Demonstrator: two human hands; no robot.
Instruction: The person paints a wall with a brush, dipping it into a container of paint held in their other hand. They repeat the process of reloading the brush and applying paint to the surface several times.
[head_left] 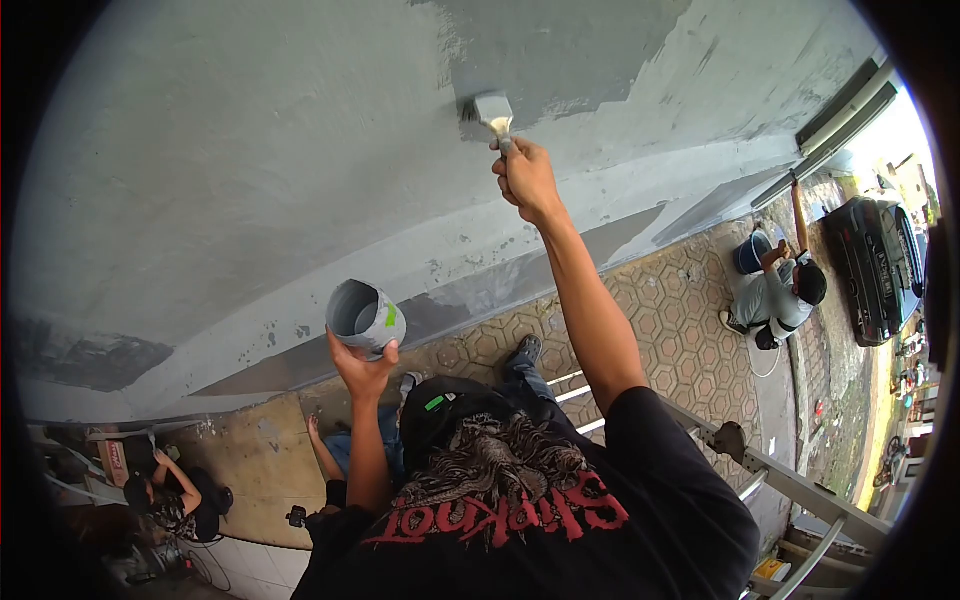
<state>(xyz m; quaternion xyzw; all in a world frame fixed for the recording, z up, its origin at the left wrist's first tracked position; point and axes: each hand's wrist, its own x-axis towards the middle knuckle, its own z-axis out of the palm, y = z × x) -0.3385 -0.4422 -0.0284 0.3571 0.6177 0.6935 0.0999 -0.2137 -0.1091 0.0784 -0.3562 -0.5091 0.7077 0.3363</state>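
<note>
From where I stand, this looks like the brushing-on step: the right hand (528,178) is closed round the handle of a flat, pale-headed paintbrush (494,108), upper centre, its head at the lower left edge of a darker grey patch (565,55) on the pale grey wall (250,150). The left hand (365,370), fingers spread wide, cups the base of a round grey pot with a green mark (388,332), left of centre; I can't tell how full it is. Another stroke would call for a light, flat press along that ragged edge, with the pot kept from tipping. The wall leaves broad room leftward; the metal ladder (805,488) crosses lower right, and a crouching co-worker (790,295) is well apart, right.
</note>
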